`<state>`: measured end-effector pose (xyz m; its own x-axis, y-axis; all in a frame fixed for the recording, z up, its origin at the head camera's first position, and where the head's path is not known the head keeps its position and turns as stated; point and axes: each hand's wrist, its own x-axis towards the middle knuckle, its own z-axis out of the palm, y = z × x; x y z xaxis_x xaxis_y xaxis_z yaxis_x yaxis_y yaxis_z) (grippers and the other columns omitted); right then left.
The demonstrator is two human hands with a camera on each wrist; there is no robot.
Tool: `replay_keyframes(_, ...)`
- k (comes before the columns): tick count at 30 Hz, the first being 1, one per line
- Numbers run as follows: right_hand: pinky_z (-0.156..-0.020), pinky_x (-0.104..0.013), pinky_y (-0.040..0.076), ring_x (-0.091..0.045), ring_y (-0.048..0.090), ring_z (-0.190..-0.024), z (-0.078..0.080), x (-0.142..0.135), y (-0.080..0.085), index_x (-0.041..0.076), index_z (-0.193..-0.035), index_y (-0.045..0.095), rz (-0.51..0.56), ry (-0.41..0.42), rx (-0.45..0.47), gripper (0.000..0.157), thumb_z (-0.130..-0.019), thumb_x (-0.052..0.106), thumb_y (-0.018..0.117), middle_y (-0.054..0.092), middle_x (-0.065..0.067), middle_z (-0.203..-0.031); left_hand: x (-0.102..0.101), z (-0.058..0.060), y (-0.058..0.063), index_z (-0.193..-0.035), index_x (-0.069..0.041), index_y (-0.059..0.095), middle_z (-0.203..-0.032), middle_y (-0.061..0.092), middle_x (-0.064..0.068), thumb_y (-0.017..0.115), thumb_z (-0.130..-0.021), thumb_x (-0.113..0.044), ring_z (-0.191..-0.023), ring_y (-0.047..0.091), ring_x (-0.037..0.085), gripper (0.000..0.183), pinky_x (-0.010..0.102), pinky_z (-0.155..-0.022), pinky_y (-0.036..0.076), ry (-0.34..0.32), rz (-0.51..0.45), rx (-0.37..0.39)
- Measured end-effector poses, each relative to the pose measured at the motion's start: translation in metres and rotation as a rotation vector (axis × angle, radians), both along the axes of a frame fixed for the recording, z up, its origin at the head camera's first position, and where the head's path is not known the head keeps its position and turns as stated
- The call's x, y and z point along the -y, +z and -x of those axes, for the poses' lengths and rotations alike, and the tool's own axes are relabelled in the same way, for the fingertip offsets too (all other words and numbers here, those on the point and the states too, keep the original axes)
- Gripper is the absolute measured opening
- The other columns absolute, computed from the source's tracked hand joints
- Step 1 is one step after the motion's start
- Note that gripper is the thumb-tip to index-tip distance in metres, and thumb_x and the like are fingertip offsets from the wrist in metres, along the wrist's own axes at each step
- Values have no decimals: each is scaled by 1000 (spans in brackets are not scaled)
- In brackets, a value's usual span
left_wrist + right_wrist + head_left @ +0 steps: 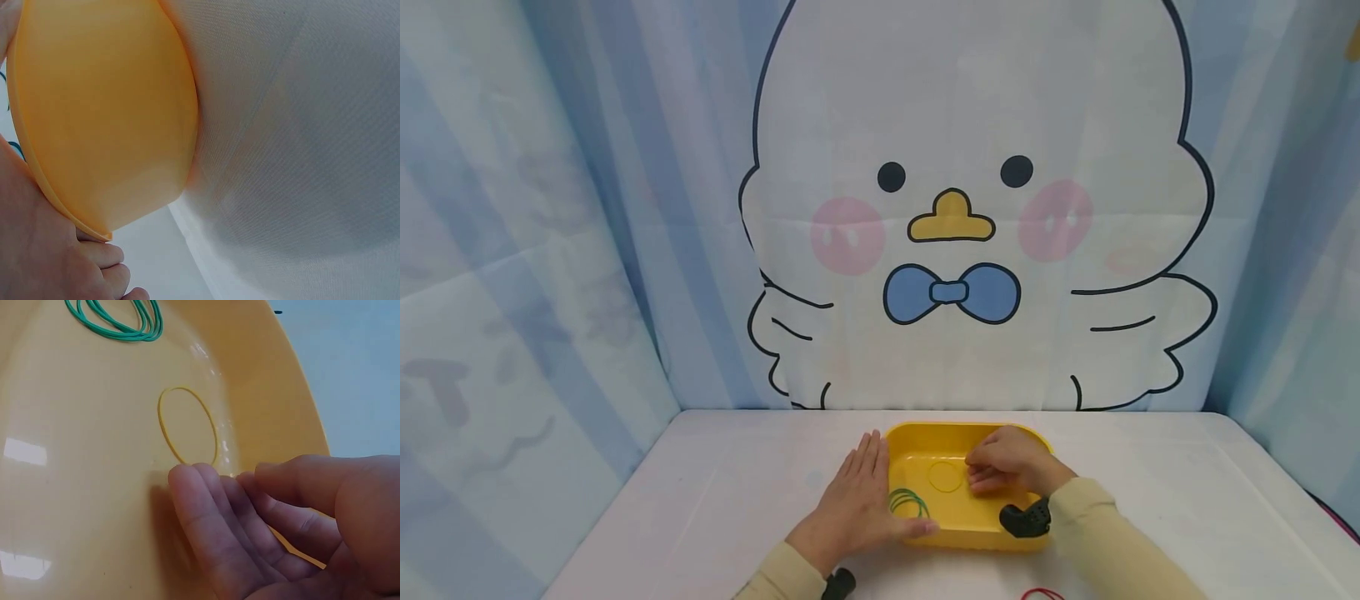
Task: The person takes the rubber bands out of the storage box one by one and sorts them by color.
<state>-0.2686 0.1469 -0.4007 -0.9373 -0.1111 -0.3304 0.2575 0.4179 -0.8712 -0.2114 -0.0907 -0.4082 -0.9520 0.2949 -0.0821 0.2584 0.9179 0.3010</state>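
A yellow plastic tray (pixel 970 537) stands on the table. My left hand (pixel 861 500) lies along its left side, fingers straight and pointing away, thumb across the front left corner. In the left wrist view the tray's outer wall (pixel 112 119) fills much of the picture. Inside the tray, my right hand (pixel 1011 462) hovers with fingers slightly bent and the thumb tip close to them. A yellow rubber band (pixel 159 419) is a loop just beyond its fingertips, which overlap the loop's near end in the right wrist view. Several green rubber bands (pixel 908 493) lie inside, near my left hand.
A red rubber band (pixel 1041 593) lies on the white table (pixel 737 500) in front of the tray, cut by the picture's lower edge. Behind stands a curtain (pixel 955 358) with a cartoon bird; pale blue cloth hangs at both sides.
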Motion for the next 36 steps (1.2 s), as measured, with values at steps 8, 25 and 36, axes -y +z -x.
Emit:
replay_keyframes(8, -61, -29, 61, -18, 70, -57, 0, 9, -1, -9, -90, 69, -81, -15, 4, 17, -93, 7, 64, 68, -13, -71, -1, 1, -1, -158, -2, 14, -167, 13, 15, 53, -70, -90, -155, 15, 31, 130, 50, -125, 20, 2, 9, 0)
replay_keyframes(25, -52, -27, 59, -15, 63, -44, 9, 27, -4, -9, -81, 66, -147, -102, 0, 7, -83, -4, 70, 61, -8, -57, 0, 2, -2, -158, -3, 14, -167, 11, 14, 51, -70, -90, -155, 14, 30, 129, 49, -125, 21, -3, 10, -5)
replay_keyframes(36, -49, -26, 57, -13, 62, -43, 12, 30, -8, -10, -82, 64, -239, -82, -7, 12, -80, -4, 74, 61, -8, -56, 0, 1, -2, -158, -4, 13, -168, 10, 13, 52, -70, -90, -155, 14, 30, 130, 49, -125, 20, 0, 0, 6)
